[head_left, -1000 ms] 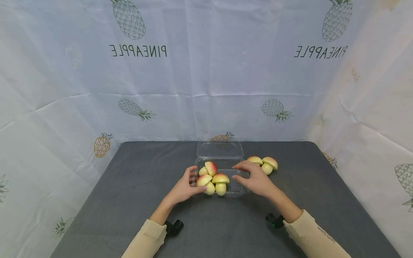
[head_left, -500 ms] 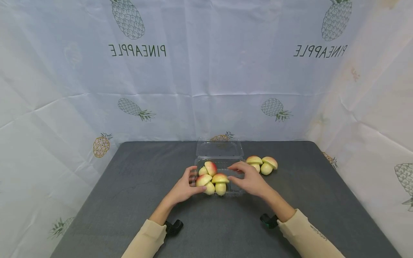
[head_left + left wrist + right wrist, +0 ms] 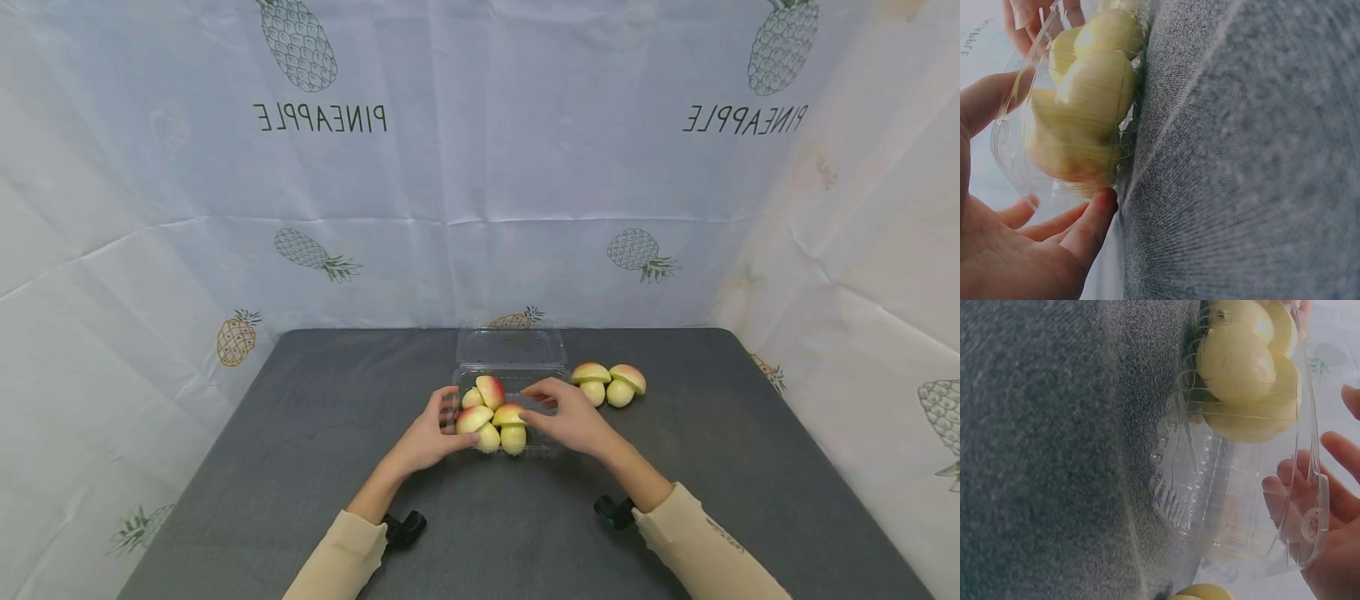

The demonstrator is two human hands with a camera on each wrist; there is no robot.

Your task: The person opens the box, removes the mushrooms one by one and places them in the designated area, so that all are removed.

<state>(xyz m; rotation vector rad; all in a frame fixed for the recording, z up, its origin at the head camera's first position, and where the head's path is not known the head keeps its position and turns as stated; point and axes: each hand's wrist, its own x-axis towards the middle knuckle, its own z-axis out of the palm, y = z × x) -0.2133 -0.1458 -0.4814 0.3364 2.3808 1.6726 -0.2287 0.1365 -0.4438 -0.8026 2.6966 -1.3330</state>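
1. As we scan from left of centre in the head view, we find the left hand (image 3: 426,437), its fingers and thumb curved round the left end of a clear container (image 3: 517,378) on the grey desk (image 3: 337,400).
2. Below the frame's centre, we see three yellow mushroom-shaped pieces with reddish caps inside: a back piece (image 3: 491,392), a front left piece (image 3: 476,415) and a front right piece (image 3: 513,438). The lid (image 3: 510,346) is folded back behind them.
3. Next, we see the right hand (image 3: 576,421) over the container's right half, fingers loosely bent and parted; we cannot tell whether its thumb touches the front right piece.
4. Right of centre, we see two matching pieces (image 3: 591,372) side by side on the desk.
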